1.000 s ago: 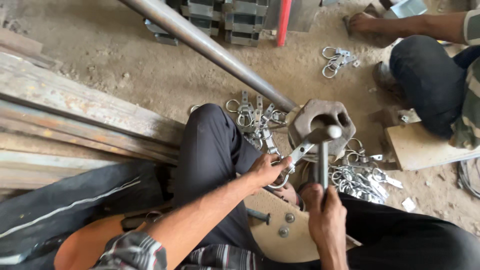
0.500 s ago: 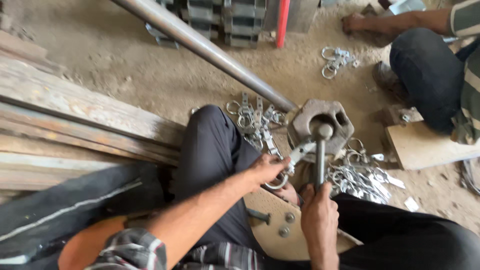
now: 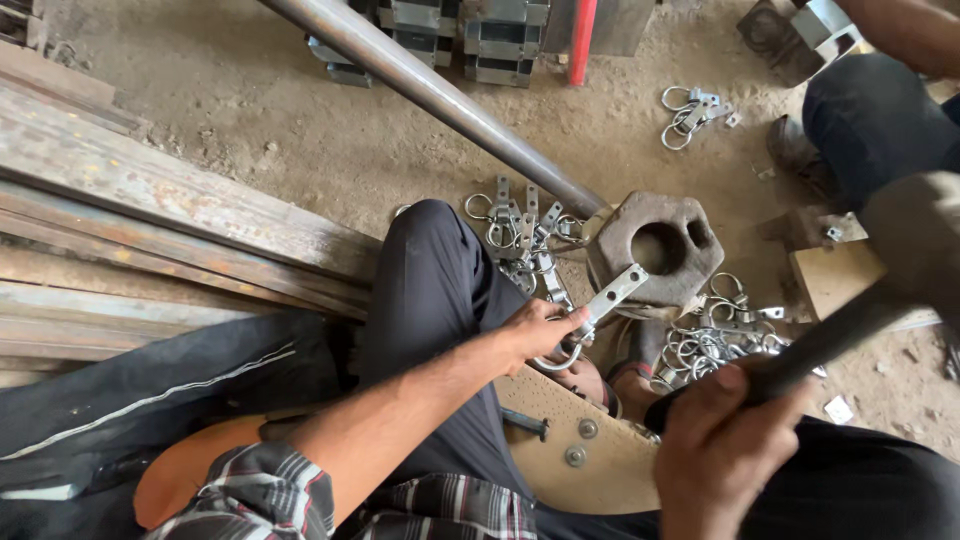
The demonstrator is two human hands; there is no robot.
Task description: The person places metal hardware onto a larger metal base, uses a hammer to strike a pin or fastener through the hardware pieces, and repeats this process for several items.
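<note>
My left hand [image 3: 533, 333] pinches a flat metal strap with a ring [image 3: 600, 307], resting its end on the edge of a heavy block with a round hole [image 3: 655, 247]. My right hand [image 3: 722, 447] grips the handle of a hammer [image 3: 800, 350], raised near the camera; its blurred head [image 3: 915, 245] hangs at the right, above the block. I sit on the ground with my knee [image 3: 432, 250] beside the block.
Piles of ringed straps lie left [image 3: 520, 232] and right [image 3: 715, 335] of the block, more at the back [image 3: 693, 110]. A long steel pipe [image 3: 430, 90] runs diagonally to the block. Rusty steel bars [image 3: 150, 230] lie left. Another person's leg [image 3: 880, 120] is at upper right.
The hammer was resting head-down on the block; my right hand has swung it up and to the right, close to the camera. The left hand still holds the strap on the block.
</note>
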